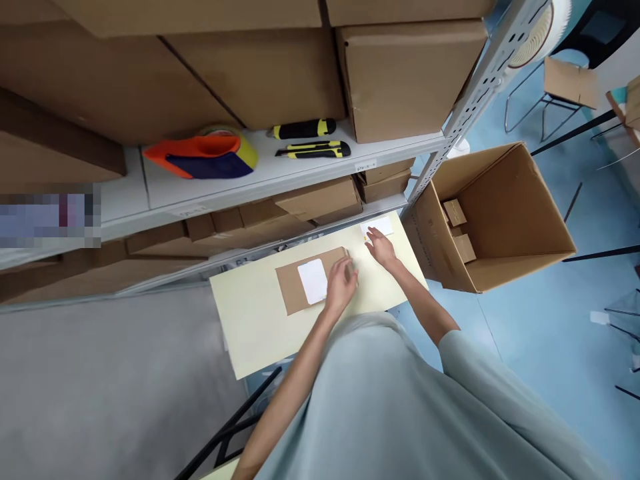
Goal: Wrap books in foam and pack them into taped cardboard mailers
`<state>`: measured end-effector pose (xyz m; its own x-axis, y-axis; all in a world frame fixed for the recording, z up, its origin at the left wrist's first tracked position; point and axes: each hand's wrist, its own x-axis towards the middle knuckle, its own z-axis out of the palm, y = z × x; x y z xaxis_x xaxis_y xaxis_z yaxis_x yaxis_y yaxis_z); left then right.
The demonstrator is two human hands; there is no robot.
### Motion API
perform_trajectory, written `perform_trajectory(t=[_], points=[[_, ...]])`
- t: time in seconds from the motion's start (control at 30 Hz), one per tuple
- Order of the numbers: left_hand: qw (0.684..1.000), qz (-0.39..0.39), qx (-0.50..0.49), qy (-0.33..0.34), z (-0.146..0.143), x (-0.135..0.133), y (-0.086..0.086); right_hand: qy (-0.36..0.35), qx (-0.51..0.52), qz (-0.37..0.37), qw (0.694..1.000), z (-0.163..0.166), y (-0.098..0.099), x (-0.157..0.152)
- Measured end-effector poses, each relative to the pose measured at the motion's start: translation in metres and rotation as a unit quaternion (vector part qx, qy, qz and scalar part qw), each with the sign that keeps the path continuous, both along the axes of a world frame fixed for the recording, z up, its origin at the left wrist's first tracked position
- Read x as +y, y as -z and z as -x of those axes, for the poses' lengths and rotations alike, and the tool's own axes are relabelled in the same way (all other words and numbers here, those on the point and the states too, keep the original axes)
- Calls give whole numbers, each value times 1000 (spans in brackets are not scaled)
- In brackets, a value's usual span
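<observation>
A flat brown cardboard box [290, 287] with a white label [313, 281] on its upper face lies on a pale yellow tabletop [250, 327]. At the box's right end is my left hand [341, 285], its fingers curled over that edge and partly blurred. Farther right, my right hand [382, 251] reaches to a white paper or label sheet [379, 227] near the table's back right corner. Its fingers are stretched and somewhat apart, with the tips at the sheet's lower edge; nothing shows in that hand.
A large open carton [520, 213] holding several small boxes stands right of the table. Behind, a shelf [300, 170] carries large cartons [415, 80], an orange and blue tape dispenser [200, 157] and yellow-black utility knives [313, 150]. A perforated metal post [470, 100] rises at the shelf's right end.
</observation>
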<state>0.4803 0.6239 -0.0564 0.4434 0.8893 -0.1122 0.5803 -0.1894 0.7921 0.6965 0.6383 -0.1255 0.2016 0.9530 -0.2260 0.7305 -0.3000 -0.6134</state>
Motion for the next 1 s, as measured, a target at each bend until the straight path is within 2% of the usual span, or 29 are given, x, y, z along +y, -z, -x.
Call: perform_trajectory(t=[0.13, 0.43, 0.6, 0.8, 1.0], points=[[999, 12, 3, 44, -27, -4, 2, -61, 1, 45, 997, -13, 17, 26], [998, 56, 34, 19, -26, -16, 19, -90, 22, 49, 994, -28, 50, 32], [997, 66, 43, 5, -40, -11, 22, -108, 32, 44, 993, -33, 56, 29], [996, 75, 53, 19, -57, -10, 21, -133, 29, 37, 990, -34, 55, 28], [994, 73, 66, 54, -70, 2, 31, -111, 54, 35, 992, -36, 53, 30]])
